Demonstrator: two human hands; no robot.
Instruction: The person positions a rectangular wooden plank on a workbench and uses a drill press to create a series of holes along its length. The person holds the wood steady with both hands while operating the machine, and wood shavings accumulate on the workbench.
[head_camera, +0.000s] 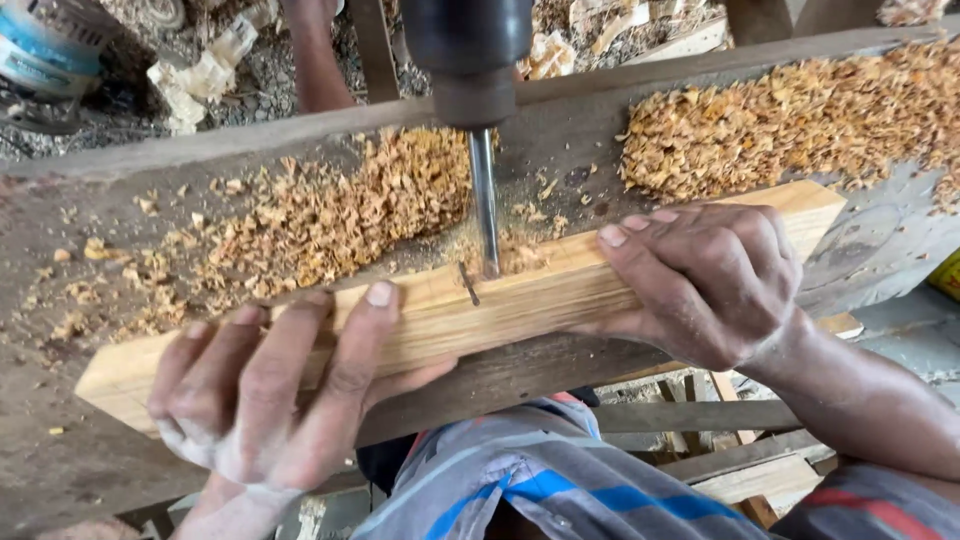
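A pale wooden plank lies slantwise on a dark, worn machine table. My left hand presses on its near left part, fingers spread over the top. My right hand grips the plank further right, fingers curled over its far edge. Between the two hands a steel drill bit comes down from a dark chuck and meets the plank near its far edge, in a small pile of chips. A short dark slot is cut in the plank just beside the bit.
Heaps of orange wood chips cover the table left of the bit, and more wood chips lie at the back right. Wooden slats show under the table. A person's leg stands behind the table. My striped garment is below.
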